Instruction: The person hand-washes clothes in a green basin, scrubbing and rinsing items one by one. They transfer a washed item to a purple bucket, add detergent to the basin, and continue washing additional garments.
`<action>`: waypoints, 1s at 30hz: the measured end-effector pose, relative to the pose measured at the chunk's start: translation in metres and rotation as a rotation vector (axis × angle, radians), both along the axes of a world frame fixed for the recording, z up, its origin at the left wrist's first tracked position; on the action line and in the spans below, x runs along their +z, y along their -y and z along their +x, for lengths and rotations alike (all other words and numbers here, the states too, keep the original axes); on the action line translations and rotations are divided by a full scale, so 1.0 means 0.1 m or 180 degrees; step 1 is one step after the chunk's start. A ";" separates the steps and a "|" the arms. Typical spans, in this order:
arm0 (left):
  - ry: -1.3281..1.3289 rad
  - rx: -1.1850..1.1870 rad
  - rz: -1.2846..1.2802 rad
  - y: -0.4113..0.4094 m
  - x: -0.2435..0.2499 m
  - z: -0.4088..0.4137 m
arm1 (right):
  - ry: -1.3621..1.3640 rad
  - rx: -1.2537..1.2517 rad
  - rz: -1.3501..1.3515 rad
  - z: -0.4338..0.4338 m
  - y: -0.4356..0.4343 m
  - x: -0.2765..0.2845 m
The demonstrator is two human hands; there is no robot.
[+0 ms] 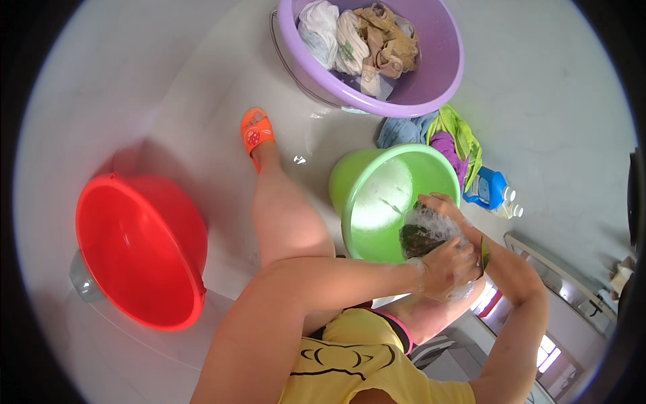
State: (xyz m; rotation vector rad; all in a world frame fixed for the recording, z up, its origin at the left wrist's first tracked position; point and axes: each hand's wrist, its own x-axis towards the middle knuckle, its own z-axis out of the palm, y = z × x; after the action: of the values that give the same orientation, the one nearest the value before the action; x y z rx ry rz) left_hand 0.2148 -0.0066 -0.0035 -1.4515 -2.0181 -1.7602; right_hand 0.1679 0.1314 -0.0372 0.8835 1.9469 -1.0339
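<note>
A dark, wet cloth [421, 240] covered with white suds is stretched between my two hands, over the near right rim of a light green plastic bucket [351, 222]. My left hand [449, 267] grips its near end in a fist, with suds on the fingers and wrist. A small dark and yellow-green piece [484, 257] shows beside that fist; whether it belongs to the same cloth I cannot tell. My right hand [444, 207] is closed on the far end, fingers bent over the suds. The bucket tilts towards me, and its inside looks wet and brightly lit.
A purple tub [444, 76] with wet clothes [386, 43] stands ahead. Beyond the bucket lie blue, lime and purple fabrics [449, 144], near a blue detergent bottle [484, 188]. A red basin [136, 252] leans at left against a grey object [85, 278]. Water wets the pale floor [212, 101].
</note>
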 end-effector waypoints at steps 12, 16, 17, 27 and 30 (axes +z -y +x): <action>0.0161 -0.0002 0.0278 0.00 -0.17 -0.11 | -0.0299 -0.0657 -0.0850 0.38 -0.25 -0.39; 0.0822 -0.0859 -0.0554 0.09 0.10 -0.70 | -0.0973 -0.2760 -0.2708 0.65 -0.18 -0.29; 0.0959 -0.0661 -0.0381 0.12 0.12 -0.88 | -0.1182 -0.3006 -0.3107 0.64 -0.14 -0.30; 0.3351 0.1213 0.1464 0.88 0.41 -2.26 | -0.2519 -0.3506 -0.2641 -0.83 0.15 0.59; 0.3289 0.1464 0.1584 0.94 0.03 -2.46 | -0.2823 -0.3096 -0.2714 -1.33 0.11 0.55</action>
State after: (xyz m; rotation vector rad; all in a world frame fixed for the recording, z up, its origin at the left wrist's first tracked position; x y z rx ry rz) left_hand -0.0312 -0.1005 -0.0003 0.1470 -1.7177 -2.7359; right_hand 0.0348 0.1207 0.0182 0.9044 1.2665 -2.9193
